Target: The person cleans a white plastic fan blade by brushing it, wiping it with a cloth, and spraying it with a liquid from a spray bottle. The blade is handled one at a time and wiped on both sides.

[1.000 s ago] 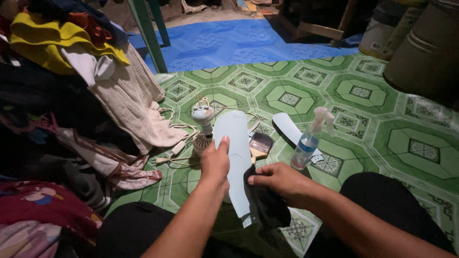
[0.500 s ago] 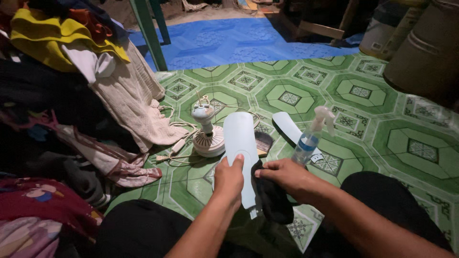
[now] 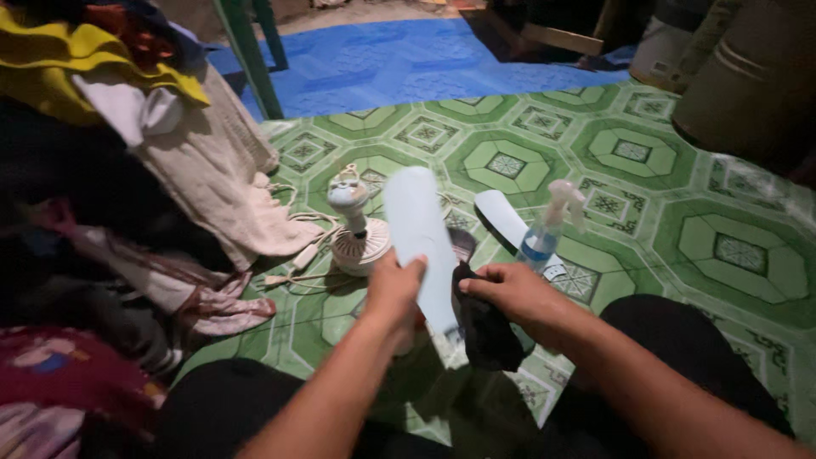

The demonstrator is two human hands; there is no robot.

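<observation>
My left hand [image 3: 393,291] grips a long pale blue fan blade [image 3: 418,229] near its lower half, with the blade pointing away from me. My right hand [image 3: 510,294] holds a dark cloth [image 3: 486,333] pressed against the blade's right edge. Just beyond the blade stands a small white fan motor on a round base [image 3: 357,234] with its cord [image 3: 293,259] trailing left. A second pale blade [image 3: 503,218] lies on the floor to the right, beside a clear spray bottle [image 3: 546,231]. A brush is partly hidden behind the held blade.
A green patterned floor mat [image 3: 646,195] covers the floor, with a blue mat [image 3: 399,64] beyond it. A heap of clothes [image 3: 127,153] fills the left side. Green chair legs [image 3: 242,51] stand at the back left, large containers [image 3: 748,76] at the back right.
The blade has tilted up and swung slightly left. My left hand slid down it toward me, and my right hand with the cloth moved up along its edge.
</observation>
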